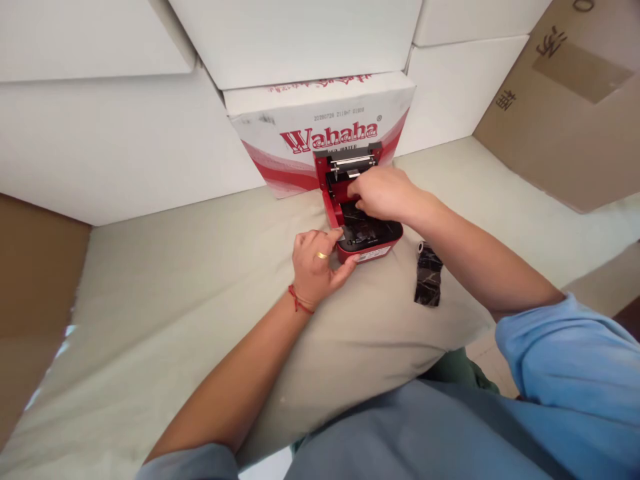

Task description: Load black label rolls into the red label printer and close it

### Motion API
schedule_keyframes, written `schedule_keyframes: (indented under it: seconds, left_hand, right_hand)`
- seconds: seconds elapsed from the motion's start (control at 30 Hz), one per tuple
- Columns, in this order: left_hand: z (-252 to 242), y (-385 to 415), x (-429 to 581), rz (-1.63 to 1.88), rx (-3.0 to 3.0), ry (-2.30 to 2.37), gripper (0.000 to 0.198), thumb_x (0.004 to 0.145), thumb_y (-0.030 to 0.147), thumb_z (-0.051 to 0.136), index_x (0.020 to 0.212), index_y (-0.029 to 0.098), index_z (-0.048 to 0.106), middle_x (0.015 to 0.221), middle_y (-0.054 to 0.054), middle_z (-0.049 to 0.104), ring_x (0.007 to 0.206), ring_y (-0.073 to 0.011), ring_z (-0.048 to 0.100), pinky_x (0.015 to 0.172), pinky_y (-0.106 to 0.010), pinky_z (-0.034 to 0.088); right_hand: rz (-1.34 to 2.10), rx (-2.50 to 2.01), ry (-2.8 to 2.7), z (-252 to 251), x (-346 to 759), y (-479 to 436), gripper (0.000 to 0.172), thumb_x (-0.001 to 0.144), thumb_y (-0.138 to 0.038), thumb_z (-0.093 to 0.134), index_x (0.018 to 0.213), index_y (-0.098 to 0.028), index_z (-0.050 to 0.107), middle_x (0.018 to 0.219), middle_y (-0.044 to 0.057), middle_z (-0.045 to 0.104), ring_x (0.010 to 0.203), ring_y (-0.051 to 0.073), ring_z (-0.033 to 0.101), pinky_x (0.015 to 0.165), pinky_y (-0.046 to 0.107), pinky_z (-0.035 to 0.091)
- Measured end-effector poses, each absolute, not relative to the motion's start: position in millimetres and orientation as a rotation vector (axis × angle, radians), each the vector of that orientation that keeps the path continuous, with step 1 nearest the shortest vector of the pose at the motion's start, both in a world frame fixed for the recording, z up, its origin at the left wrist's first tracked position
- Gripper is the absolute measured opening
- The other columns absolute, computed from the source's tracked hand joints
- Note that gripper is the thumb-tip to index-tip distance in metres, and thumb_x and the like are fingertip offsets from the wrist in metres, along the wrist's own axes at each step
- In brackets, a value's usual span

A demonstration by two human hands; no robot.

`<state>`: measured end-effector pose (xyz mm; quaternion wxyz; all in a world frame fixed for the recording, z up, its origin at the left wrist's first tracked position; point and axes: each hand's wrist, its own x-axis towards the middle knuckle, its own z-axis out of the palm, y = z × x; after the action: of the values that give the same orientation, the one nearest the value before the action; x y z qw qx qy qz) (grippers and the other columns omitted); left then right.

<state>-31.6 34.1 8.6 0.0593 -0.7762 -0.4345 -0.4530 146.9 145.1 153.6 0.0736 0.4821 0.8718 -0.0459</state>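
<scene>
Left grip (315, 263), a bare hand with a smooth gold ring (321, 255) and a knotted red cord (299, 303) at the wrist, sets its forefinger and thumb against a corner of a boxy red-and-black device with rounded front corners (370, 235); whether it clamps, I cannot tell. Right grip (383, 192) curls its fingers inside the open body; its fingertips are partly hidden, so I cannot tell whether they pinch anything. Glossy black covers the device's front top, above red sides that look like hard plastic. Its raised lid (321, 172) carries pale metallic bars. Wrinkled pale green cloth (200, 293) lies beneath, and a strip of shiny, creased black film on a small roll (429, 277) rests on it near the right forearm.

The device sits between the two grips, its near left corner under the left one, its cavity under the right. Its labelled front faces the wearer; its long axis runs away from the body, far end slightly left. The lid stands upright before a white carton with red "Wahaha" lettering (330, 137).
</scene>
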Motion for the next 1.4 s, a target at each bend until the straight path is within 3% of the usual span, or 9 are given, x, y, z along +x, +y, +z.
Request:
schedule_keyframes:
  seconds: [0.2, 0.4, 0.5, 0.7, 0.83, 0.97, 1.17, 1.27, 1.4]
  left_hand:
    - [-1.0, 34.1, -31.9, -1.367, -2.359, -1.272, 0.052, 0.104, 0.044, 0.065, 0.147, 0.017, 0.052, 0.080, 0.000, 0.072, 0.064, -0.0168, 0.064, 0.070, -0.031, 0.044]
    - [-3.2, 32.5, -32.6, -1.337, -2.422, -1.406, 0.052, 0.104, 0.049, 0.063, 0.144, 0.016, 0.053, 0.076, 0.000, 0.071, 0.061, -0.0161, 0.065, 0.068, -0.030, 0.048]
    - [-2.8, 31.1, -33.6, -1.309, -2.426, -1.444, 0.056, 0.104, 0.054, 0.058, 0.146, 0.017, 0.053, 0.077, 0.000, 0.072, 0.064, -0.0180, 0.068, 0.069, -0.031, 0.050]
    - [0.9, 30.9, -32.9, -1.383, -2.442, -1.517, 0.056, 0.102, 0.055, 0.065, 0.142, 0.018, 0.056, 0.068, 0.004, 0.065, 0.059, -0.0155, 0.063, 0.067, -0.029, 0.048]
    - [2.3, 31.9, -32.1, -1.392, -2.415, -1.466, 0.053, 0.103, 0.055, 0.064, 0.141, 0.018, 0.055, 0.066, 0.005, 0.061, 0.059, -0.0151, 0.063, 0.067, -0.028, 0.047]
    - [2.8, 32.1, -32.2, -1.393, -2.421, -1.488, 0.053, 0.103, 0.057, 0.062, 0.139, 0.018, 0.056, 0.068, 0.005, 0.061, 0.061, -0.0158, 0.063, 0.067, -0.029, 0.048]
    - [2.3, 32.0, -31.3, -1.398, -2.420, -1.501, 0.054, 0.104, 0.060, 0.059, 0.138, 0.018, 0.056, 0.067, 0.005, 0.060, 0.062, -0.0166, 0.063, 0.068, -0.030, 0.048]
    - [1.2, 32.1, -31.3, -1.396, -2.433, -1.524, 0.055, 0.104, 0.061, 0.059, 0.139, 0.018, 0.056, 0.067, 0.005, 0.060, 0.062, -0.0166, 0.063, 0.070, -0.030, 0.049]
    - [-0.2, 32.5, -31.9, -1.398, -2.439, -1.510, 0.055, 0.104, 0.059, 0.060, 0.141, 0.018, 0.056, 0.073, 0.003, 0.064, 0.064, -0.0164, 0.064, 0.072, -0.031, 0.050]
  right_hand:
    - [-0.066, 1.455, 2.465, 139.8, 122.8, 141.4, 0.028, 0.089, -0.013, 0.071, 0.115, -0.013, 0.082, 0.115, 0.022, 0.084, 0.111, 0.039, 0.078, 0.085, 0.041, 0.056]
    - [-0.159, 1.648, 2.794, 147.5, 158.4, 117.5, 0.029, 0.089, -0.021, 0.074, 0.117, -0.019, 0.076, 0.112, 0.015, 0.083, 0.096, 0.035, 0.077, 0.080, 0.043, 0.058]
    - [-0.580, 1.600, 3.097, 173.0, 196.0, 87.7, 0.025, 0.097, -0.038, 0.074, 0.119, -0.026, 0.075, 0.101, 0.005, 0.082, 0.087, 0.026, 0.074, 0.076, 0.038, 0.057]
    - [-1.533, 1.333, 2.791, 176.3, 251.4, 41.6, 0.032, 0.102, -0.052, 0.068, 0.116, -0.025, 0.078, 0.099, 0.002, 0.083, 0.080, 0.019, 0.075, 0.067, 0.030, 0.058]
    - [-1.349, 1.310, 2.635, 117.4, 250.1, 27.6, 0.029, 0.103, -0.040, 0.064, 0.119, -0.020, 0.078, 0.097, 0.004, 0.083, 0.080, 0.019, 0.076, 0.073, 0.031, 0.059]
    - [-1.050, 1.606, 2.855, 78.6, 260.8, 16.8, 0.028, 0.105, -0.037, 0.061, 0.120, -0.020, 0.078, 0.122, 0.012, 0.082, 0.103, 0.024, 0.079, 0.092, 0.038, 0.062]
    - [-0.255, 2.162, 2.616, 51.0, 302.6, 19.1, 0.035, 0.098, -0.027, 0.063, 0.130, -0.019, 0.076, 0.129, 0.018, 0.078, 0.102, 0.034, 0.079, 0.088, 0.050, 0.062]
    - [-0.314, 2.115, 2.620, 49.5, 311.9, 21.6, 0.034, 0.096, -0.024, 0.063, 0.127, -0.021, 0.079, 0.120, 0.015, 0.082, 0.098, 0.033, 0.079, 0.085, 0.048, 0.062]
    - [-0.798, 2.001, 2.765, 99.9, 323.0, 19.4, 0.037, 0.095, -0.051, 0.075, 0.123, -0.030, 0.083, 0.071, -0.001, 0.072, 0.058, 0.021, 0.064, 0.054, 0.036, 0.052]
